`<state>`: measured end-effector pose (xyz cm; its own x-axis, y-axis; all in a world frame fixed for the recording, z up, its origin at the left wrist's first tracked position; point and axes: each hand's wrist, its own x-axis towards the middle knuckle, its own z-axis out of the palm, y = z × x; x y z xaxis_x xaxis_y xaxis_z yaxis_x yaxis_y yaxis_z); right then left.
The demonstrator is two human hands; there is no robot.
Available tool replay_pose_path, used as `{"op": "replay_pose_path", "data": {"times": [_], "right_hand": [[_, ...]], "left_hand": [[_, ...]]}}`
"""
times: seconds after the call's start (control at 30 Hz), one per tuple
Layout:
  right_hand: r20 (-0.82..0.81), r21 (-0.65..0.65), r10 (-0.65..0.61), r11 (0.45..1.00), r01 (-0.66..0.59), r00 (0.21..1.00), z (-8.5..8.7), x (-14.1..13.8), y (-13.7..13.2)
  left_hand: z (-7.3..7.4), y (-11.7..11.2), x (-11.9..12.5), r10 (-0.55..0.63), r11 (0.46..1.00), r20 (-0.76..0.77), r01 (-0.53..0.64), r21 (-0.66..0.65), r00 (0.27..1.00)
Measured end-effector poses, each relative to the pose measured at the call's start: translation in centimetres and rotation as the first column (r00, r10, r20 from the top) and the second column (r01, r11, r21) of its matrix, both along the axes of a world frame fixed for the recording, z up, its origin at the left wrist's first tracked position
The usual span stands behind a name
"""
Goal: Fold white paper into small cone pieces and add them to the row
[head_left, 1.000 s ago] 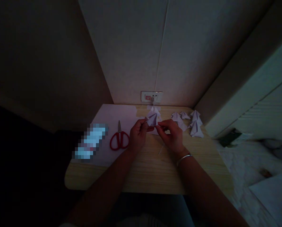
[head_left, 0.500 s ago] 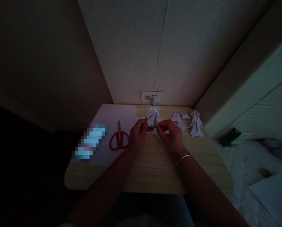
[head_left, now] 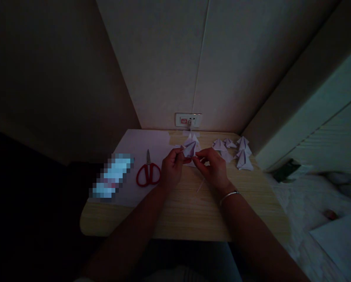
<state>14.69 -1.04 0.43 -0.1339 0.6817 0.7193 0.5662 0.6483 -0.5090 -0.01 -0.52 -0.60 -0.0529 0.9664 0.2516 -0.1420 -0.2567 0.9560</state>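
Currently left hand (head_left: 172, 168) is pinching folded paper (head_left: 190, 149) at left edge, right hand (head_left: 213, 166) its near-right corner, fingers nearly closed.

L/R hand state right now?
Left hand: closed, holding the folded paper by its left side.
Right hand: closed, fingers pinching the same paper's lower right edge.

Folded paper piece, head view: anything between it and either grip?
Nothing visible. The left grip and right grip both hold the folded paper piece. The red-handled scissors lie left of it on a white sheet, out of the way.
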Motion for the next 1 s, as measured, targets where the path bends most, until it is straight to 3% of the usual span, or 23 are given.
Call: {"op": "replay_pose_path", "data": {"times": [0.17, 0.47, 0.7, 1.0], "right_hand": [[-0.003, -0.041, -0.008, 0.999, 0.008, 1.0, -0.1, 0.1, 0.1], [-0.044, -0.087, -0.015, 0.996, 0.011, 0.999, -0.2, -0.1, 0.1], [0.001, -0.088, 0.052, 0.995, -0.051, 0.999, 0.2, -0.1, 0.0], [0.091, -0.032, 0.011, 0.999, -0.008, 0.996, 0.3, 0.2, 0.0]], "left_hand": [[0.1, -0.2, 0.2, -0.049, 0.999, 0.008, 0.049, -0.002, 0.999], [0.4, -0.3, 0.2, -0.17, 0.984, 0.241, 0.177, -0.008, 0.956], [0.5, 0.0, 0.4, -0.079, 0.986, 0.248, 0.113, -0.126, 0.966], [1.0, -0.3, 0.5, -0.123, 0.959, 0.383, 0.209, -0.19, 0.915]]}}
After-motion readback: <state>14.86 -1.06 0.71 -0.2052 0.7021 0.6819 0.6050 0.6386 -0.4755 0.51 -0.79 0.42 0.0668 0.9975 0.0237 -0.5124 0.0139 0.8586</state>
